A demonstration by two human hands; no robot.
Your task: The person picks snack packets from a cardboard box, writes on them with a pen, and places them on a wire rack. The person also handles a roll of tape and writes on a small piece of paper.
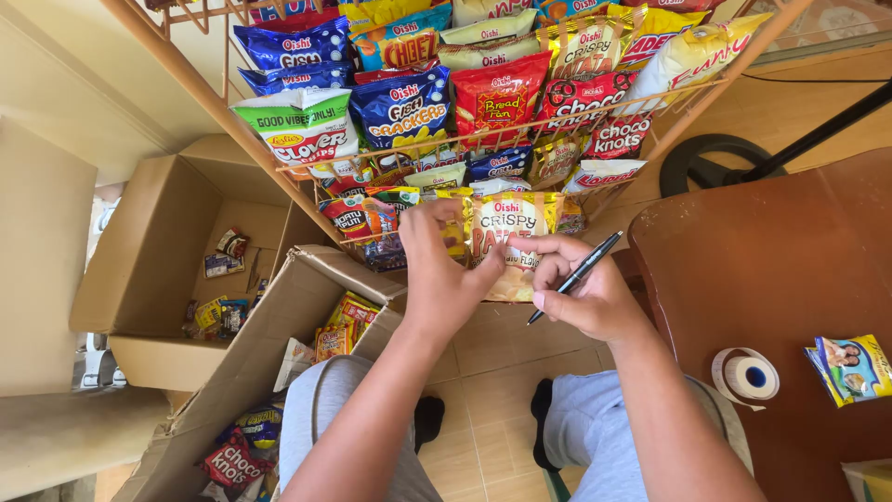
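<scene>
The left hand [444,270] and right hand [585,293] are holding a yellow snack bag [506,232] before the wire rack [595,112]; the right fingers are also gripping a black pen [578,274].

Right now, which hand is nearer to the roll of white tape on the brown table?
Right. The right hand, holding a black pen, is beside the tape roll; the left hand is farther away.

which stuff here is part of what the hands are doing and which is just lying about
In use:
- left hand holding the yellow snack bag
- right hand gripping the black pen and touching the bag
- snack rack right behind the bag

Lying about:
- label roll and small packet on the brown table
- two cardboard boxes of snacks on the floor
</scene>
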